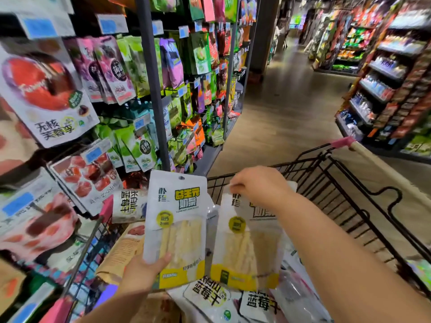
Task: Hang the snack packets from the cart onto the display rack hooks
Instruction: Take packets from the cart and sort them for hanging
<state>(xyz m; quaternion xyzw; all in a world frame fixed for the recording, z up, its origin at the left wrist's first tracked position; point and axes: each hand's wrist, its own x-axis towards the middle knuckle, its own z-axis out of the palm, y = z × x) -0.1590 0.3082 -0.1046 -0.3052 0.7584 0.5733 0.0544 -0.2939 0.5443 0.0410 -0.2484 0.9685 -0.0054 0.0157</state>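
My left hand [142, 270] grips the lower left corner of a white-and-yellow snack packet [179, 220], held upright above the cart. My right hand [258, 186] pinches the top edge of a second, matching packet [247, 252] beside it. Both packets hang over the black wire cart [345, 190], which holds more white packets with dark lettering [210, 297]. The display rack [154, 89] stands to the left, its hooks full of hanging snack bags.
Red-fruit bags [46, 89] on the rack's near side reach close to my left arm. The cart's pink-ended handle bar [345, 142] points into the aisle. Wooden floor [286, 108] stretches ahead, and stocked shelves [384, 85] line the right side.
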